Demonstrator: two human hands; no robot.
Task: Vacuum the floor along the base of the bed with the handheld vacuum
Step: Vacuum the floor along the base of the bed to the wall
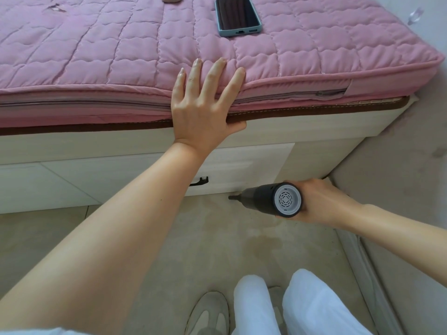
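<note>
fingers wrap the cylindrical dark handheld vacuum; left hand splayed on quilted bed.

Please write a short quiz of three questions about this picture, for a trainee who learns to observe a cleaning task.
1. True or false: the right hand holds the handheld vacuum.
2. Where does the left hand rest? A) on the drawer handle B) on the mattress edge C) on the phone
3. Fill in: the vacuum nozzle points at the base of the bed ____.

Key: 1 true; 2 B; 3 drawer.
</note>
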